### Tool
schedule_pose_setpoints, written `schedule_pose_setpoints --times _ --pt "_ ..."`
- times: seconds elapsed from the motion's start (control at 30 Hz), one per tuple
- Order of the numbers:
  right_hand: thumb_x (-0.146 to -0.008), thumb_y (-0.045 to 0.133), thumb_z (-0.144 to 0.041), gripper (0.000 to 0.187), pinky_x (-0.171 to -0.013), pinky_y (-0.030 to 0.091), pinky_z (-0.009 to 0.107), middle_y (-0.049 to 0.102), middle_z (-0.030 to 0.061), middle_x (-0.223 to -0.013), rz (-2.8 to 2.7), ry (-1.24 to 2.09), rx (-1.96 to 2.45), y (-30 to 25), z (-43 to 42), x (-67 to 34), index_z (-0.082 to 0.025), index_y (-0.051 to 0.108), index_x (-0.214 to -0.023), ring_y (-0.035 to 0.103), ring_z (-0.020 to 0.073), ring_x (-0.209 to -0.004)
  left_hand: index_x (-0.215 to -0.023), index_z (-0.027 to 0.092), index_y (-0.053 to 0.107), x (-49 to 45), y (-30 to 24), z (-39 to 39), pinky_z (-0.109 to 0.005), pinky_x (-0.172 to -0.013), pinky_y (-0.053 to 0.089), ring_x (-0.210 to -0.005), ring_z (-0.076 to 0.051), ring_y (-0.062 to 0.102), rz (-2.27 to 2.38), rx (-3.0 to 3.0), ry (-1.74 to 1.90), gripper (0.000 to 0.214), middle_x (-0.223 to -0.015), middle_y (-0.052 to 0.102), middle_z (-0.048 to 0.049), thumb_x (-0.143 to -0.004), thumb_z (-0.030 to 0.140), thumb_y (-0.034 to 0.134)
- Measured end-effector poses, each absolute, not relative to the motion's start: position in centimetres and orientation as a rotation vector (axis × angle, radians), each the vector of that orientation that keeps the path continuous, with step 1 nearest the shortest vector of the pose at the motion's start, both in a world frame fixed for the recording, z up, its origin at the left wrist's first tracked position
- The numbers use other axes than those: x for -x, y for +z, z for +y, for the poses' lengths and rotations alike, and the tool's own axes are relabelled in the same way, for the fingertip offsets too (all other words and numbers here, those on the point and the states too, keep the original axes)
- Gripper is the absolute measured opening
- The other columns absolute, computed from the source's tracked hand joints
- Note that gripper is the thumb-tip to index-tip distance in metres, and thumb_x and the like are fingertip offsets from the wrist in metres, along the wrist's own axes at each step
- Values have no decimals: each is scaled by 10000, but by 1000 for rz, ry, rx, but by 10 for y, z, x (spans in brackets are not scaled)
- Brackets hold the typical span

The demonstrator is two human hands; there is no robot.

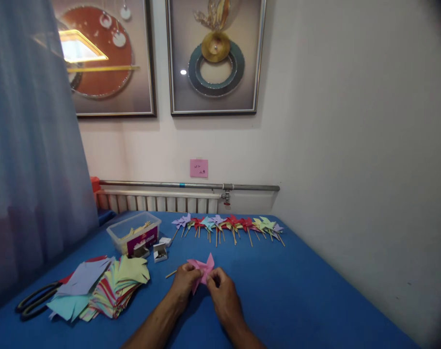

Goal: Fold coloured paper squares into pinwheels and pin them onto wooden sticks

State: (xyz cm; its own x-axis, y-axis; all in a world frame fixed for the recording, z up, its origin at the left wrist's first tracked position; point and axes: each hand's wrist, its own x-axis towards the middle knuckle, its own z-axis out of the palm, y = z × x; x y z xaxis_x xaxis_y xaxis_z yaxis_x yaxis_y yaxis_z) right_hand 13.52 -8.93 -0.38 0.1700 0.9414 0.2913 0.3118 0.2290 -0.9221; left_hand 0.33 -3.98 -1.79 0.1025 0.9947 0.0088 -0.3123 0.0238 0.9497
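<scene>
Between my two hands, a pink paper pinwheel (206, 265) is held just above the blue table cover. My left hand (187, 280) pinches it from the left, near its centre. On its right side, my right hand (220, 285) grips the paper with thumb and fingertips. Pointed pink blades stick out above and below the fingers. A thin wooden stick (171, 274) shows to the left of my left hand; whether it is joined to the pinwheel I cannot tell.
Finished pinwheels (233, 224) on sticks lie in a row at the back. Left are a clear tub (113, 231) of sticks, small open boxes (160, 253), cut paper sheets (120, 283) and black-handled scissors (39, 298). A radiator (158, 202) and wall stand behind the blue-covered table (296, 300).
</scene>
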Motion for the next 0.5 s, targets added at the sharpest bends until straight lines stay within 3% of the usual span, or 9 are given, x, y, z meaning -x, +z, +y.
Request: schedule_pose_setpoints --times 0.5 --pt "-776 571 -270 130 -634 425 289 651 -31 -639 -1348 617 1288 -6 -89 -136 -266 566 -646 594 189 -622 -667 127 718 -6 -16 -42 -273 -609 395 -564 -147 550 854 -1011 1233 298 -596 657 -31 -520 334 875"
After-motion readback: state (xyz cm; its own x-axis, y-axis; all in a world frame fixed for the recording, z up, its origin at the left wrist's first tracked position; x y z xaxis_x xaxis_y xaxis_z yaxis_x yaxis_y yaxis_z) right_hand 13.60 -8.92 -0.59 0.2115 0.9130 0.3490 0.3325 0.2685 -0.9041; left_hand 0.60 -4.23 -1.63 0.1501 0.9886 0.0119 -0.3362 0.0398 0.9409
